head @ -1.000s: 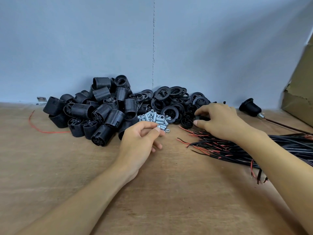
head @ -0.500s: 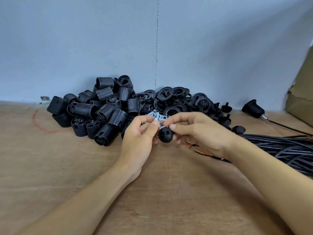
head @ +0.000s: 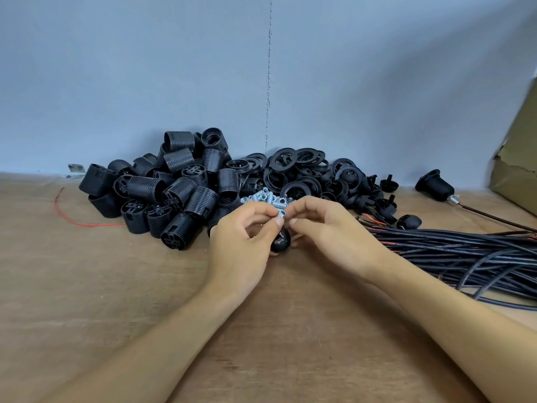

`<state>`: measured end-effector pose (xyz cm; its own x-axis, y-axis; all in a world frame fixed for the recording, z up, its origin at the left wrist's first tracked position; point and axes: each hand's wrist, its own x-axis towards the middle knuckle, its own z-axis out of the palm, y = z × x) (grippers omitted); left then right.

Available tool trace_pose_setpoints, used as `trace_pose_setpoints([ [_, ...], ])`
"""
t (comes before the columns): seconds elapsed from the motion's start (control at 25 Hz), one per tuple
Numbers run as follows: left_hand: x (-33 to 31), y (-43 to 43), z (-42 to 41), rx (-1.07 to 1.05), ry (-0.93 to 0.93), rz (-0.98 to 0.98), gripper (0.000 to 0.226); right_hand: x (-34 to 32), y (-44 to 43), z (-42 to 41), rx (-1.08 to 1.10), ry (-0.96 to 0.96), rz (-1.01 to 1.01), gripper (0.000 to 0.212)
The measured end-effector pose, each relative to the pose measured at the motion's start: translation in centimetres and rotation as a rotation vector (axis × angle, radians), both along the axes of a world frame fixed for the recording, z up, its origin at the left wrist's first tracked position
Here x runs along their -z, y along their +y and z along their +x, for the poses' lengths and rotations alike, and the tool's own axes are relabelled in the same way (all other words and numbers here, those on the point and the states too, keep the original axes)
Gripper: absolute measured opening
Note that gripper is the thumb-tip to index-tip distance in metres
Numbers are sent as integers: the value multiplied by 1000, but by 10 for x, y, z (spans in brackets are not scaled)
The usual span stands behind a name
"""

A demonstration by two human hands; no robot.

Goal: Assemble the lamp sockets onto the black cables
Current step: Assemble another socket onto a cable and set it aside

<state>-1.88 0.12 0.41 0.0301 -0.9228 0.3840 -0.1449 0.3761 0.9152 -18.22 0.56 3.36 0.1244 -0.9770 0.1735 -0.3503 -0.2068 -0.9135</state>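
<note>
Just right of the heap of ribbed black plastic lamp sockets (head: 180,193), the left hand (head: 241,242) pinches a small silver threaded metal tube (head: 280,213) while the right hand (head: 325,231) curls around a glossy black domed plastic cap (head: 280,242), both probably light, hard, slippery, best fingertip-gripped by their sides.

One left hand (head: 241,245), one right hand (head: 331,231) — one cardboard box (head: 517,170)

Soft, even light here, no glare anywhere; only faint shadows sit on the wooden table (head: 87,286). The black socket pile (head: 174,193) swallows detail (compression smears it), and the corners stretch with the wide lens.
</note>
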Motion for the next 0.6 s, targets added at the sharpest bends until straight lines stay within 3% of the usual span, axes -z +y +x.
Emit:
trace_pose_setpoints([
  [0.12,1,1,-2,-50,-127,-71,17,-1,4,2,11,88,-99,7],
  [0.36,2,2,-1,15,-175,-59,20,-2,2,0,72,84,-138,6],
  [0.52,5,3,-1,141,-321,5,61,-4,0,-3,141,-27,-109,10],
  [0.6,5,2,-1,115,-381,18,71,-7,-2,-5,163,-62,-136,11],
])
